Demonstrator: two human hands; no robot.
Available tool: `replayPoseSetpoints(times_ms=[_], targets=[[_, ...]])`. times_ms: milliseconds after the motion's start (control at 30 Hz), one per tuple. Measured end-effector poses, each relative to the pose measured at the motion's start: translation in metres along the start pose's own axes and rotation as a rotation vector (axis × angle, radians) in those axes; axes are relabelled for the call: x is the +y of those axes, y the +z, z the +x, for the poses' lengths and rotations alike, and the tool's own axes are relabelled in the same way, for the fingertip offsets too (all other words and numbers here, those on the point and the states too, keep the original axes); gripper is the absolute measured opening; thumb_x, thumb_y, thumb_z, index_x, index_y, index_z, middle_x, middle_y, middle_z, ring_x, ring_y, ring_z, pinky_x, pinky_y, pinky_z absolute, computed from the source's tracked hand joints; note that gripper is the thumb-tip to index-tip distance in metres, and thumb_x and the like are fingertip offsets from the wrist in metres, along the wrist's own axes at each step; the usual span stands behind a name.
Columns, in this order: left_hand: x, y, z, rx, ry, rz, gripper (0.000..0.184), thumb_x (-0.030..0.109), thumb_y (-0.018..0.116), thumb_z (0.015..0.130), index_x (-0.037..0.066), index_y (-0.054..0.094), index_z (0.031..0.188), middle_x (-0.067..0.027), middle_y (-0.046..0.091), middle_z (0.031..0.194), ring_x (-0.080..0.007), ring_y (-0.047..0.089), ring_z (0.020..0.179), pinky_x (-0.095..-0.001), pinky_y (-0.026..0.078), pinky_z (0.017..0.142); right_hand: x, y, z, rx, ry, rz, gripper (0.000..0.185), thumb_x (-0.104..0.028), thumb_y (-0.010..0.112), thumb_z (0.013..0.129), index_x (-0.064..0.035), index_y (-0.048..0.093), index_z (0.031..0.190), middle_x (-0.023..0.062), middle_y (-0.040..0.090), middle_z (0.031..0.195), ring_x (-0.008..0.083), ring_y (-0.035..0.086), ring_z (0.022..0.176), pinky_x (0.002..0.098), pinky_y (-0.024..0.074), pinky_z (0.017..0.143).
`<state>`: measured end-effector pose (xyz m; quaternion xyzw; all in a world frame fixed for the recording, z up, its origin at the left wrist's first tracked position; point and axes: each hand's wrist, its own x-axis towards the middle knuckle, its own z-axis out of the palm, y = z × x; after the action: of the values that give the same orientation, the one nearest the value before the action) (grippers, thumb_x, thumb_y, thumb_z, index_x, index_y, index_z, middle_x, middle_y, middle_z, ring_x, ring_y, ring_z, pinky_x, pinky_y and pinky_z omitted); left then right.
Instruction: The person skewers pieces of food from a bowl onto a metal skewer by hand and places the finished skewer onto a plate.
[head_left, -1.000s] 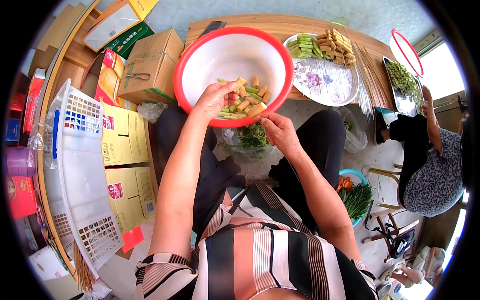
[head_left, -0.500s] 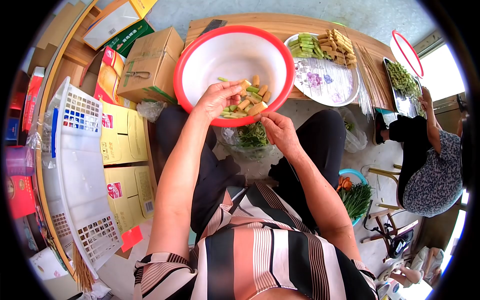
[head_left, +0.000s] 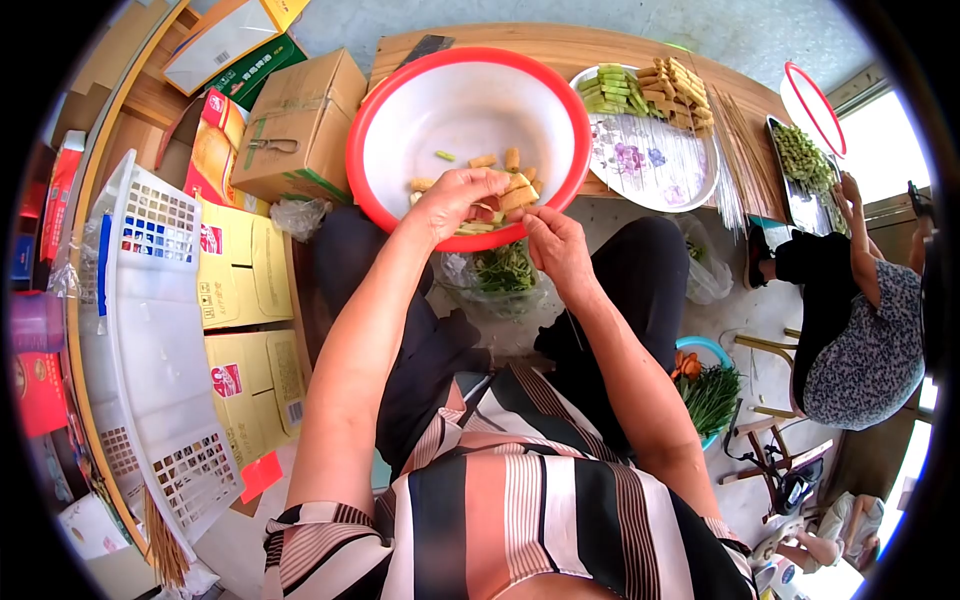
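Observation:
Over the near rim of a white basin with a red edge, my left hand is closed round pale tan roll pieces. My right hand is pinched just right of them at the rim, with a thin skewer showing below it. The skewer's front end is hidden by the pieces. More tan rolls and green stalk pieces lie in the basin. Right of it, a flowered oval tray bears green bundles and stacked tan rolls.
Loose skewers lie by the tray on the wooden table. Beyond is a metal tray of greens with a co-worker's hand at it. Cartons and a white plastic basket stand left. A bowl of greens is low right.
My left hand has moved right and down, closer to my right hand, and tan pieces now sit between them. My right hand has shifted slightly up and right.

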<state>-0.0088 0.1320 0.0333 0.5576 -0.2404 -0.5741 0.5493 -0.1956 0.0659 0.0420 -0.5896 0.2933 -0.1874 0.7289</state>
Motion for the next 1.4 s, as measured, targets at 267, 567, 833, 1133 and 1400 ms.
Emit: replayPoseSetpoints(times_ms=[267, 567, 833, 1133, 1400], targets=[[-0.026, -0.013, 0.029, 0.227, 0.143, 1.081, 0.021, 0.026, 0.061, 0.087, 0.014, 0.069, 0.102, -0.0092, 0.064, 0.094, -0.0220, 0.061, 0.077, -0.0334, 0.049, 0.070, -0.013, -0.012, -0.008, 0.093, -0.003, 0.010, 0.022, -0.015, 0.047, 0.096, -0.0006, 0.064, 0.099, -0.0044, 0.042, 0.050, 0.0037, 0.036, 0.042, 0.0208, 0.0289, 0.041], [-0.042, -0.016, 0.032, 0.165, 0.265, 1.252, 0.028, 0.014, 0.068, 0.073, 0.013, 0.070, 0.101, -0.0138, 0.066, 0.088, -0.0264, 0.064, 0.083, -0.0349, 0.050, 0.073, -0.017, -0.015, -0.014, 0.074, -0.012, 0.037, 0.023, -0.015, 0.047, 0.096, -0.0004, 0.064, 0.099, -0.0043, 0.042, 0.050, 0.0036, 0.036, 0.043, 0.0208, 0.0287, 0.042], [-0.031, -0.013, 0.029, 0.266, 0.160, 1.071, 0.020, 0.012, 0.077, 0.063, 0.008, 0.071, 0.082, -0.0109, 0.069, 0.080, -0.0223, 0.066, 0.074, -0.0328, 0.053, 0.071, -0.018, -0.016, -0.016, 0.051, -0.015, 0.021, 0.023, -0.015, 0.046, 0.096, -0.0003, 0.064, 0.099, -0.0046, 0.042, 0.051, 0.0037, 0.037, 0.044, 0.0208, 0.0293, 0.043], [-0.008, -0.018, 0.016, 0.234, 0.112, -0.218, 0.022, 0.013, 0.061, 0.089, -0.002, 0.059, 0.106, -0.0069, 0.064, 0.090, -0.0149, 0.062, 0.078, -0.0277, 0.055, 0.072, -0.011, -0.011, -0.020, -0.025, 0.017, -0.079, 0.023, -0.016, 0.047, 0.096, -0.0008, 0.063, 0.101, -0.0060, 0.040, 0.051, 0.0029, 0.035, 0.044, 0.0205, 0.0284, 0.042], [-0.007, -0.022, 0.014, 0.212, 0.124, -0.311, 0.023, 0.014, 0.061, 0.090, -0.003, 0.059, 0.105, -0.0094, 0.064, 0.089, -0.0168, 0.064, 0.079, -0.0295, 0.055, 0.074, -0.007, -0.009, -0.019, -0.038, -0.004, -0.135, 0.020, -0.012, 0.049, 0.095, 0.0007, 0.064, 0.098, -0.0066, 0.042, 0.055, 0.0021, 0.036, 0.045, 0.0211, 0.0283, 0.041]])
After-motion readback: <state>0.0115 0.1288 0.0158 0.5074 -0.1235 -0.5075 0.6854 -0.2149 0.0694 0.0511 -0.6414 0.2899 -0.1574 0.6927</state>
